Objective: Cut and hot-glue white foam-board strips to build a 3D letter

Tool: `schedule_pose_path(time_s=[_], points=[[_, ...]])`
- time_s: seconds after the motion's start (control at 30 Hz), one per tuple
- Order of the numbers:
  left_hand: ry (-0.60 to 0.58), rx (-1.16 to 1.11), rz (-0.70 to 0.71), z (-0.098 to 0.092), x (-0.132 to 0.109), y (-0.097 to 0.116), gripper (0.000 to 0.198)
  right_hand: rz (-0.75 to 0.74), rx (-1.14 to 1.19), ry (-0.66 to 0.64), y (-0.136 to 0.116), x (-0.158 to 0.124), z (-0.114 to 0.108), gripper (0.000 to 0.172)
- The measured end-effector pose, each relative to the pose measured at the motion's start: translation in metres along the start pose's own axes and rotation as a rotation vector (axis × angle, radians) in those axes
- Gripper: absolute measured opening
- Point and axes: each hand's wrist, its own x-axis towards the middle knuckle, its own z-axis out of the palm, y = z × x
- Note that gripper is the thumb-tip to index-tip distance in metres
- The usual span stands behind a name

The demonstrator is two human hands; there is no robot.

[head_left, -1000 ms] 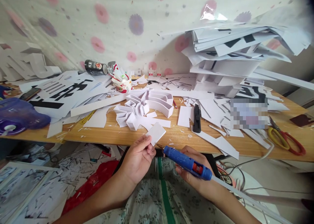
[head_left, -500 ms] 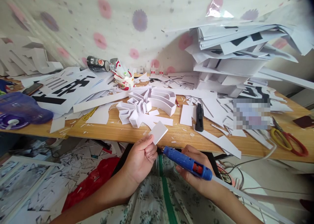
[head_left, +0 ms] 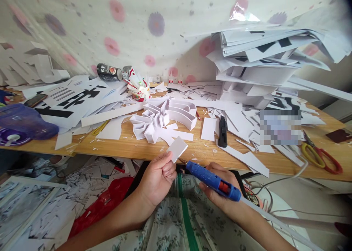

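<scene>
Between the thumb and curled fingers of my left hand (head_left: 161, 172) is a small white foam board piece (head_left: 178, 148), tilted up over the table's front edge. My right hand (head_left: 220, 185) is wrapped round a blue hot glue gun (head_left: 211, 180), with a long white glue stick (head_left: 269, 214) coming out of its rear. The gun's metal tip points left, close to the lower right edge of the piece; whether it touches, I cannot tell. Just beyond my hands, a white hollow letter form (head_left: 165, 115) with thin upright walls lies on the table.
A black utility knife (head_left: 223, 131) lies right of the form, and scissors (head_left: 320, 157) with yellow and red handles sit farther right. White boards and forms are stacked (head_left: 255, 67) at the back right. A paper cup (head_left: 140, 91) of tools stands behind, and scraps cover much of the table.
The glue gun has shifted slightly right and its tip now shows beside the piece's lower edge. My left hand and the white piece have barely moved.
</scene>
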Motion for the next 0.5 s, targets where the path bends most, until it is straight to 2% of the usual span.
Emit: schedule_pose_path(time_s=[0.1, 0.3, 0.4, 0.5], points=[[0.01, -0.004, -0.006, 0.0, 0.0, 0.0, 0.052, 0.026, -0.013, 0.021, 0.0, 0.001, -0.004, 0.029], [0.009, -0.018, -0.015, -0.005, 0.002, 0.0, 0.05, 0.121, 0.076, 0.174, -0.002, 0.001, -0.012, 0.034], [0.001, -0.036, -0.025, -0.005, 0.001, 0.001, 0.047, 0.243, 0.177, 0.23, 0.002, 0.003, -0.011, 0.033], [-0.039, -0.036, -0.029, 0.006, -0.009, -0.005, 0.044, 0.411, 0.319, 0.304, 0.01, 0.011, -0.006, 0.034]])
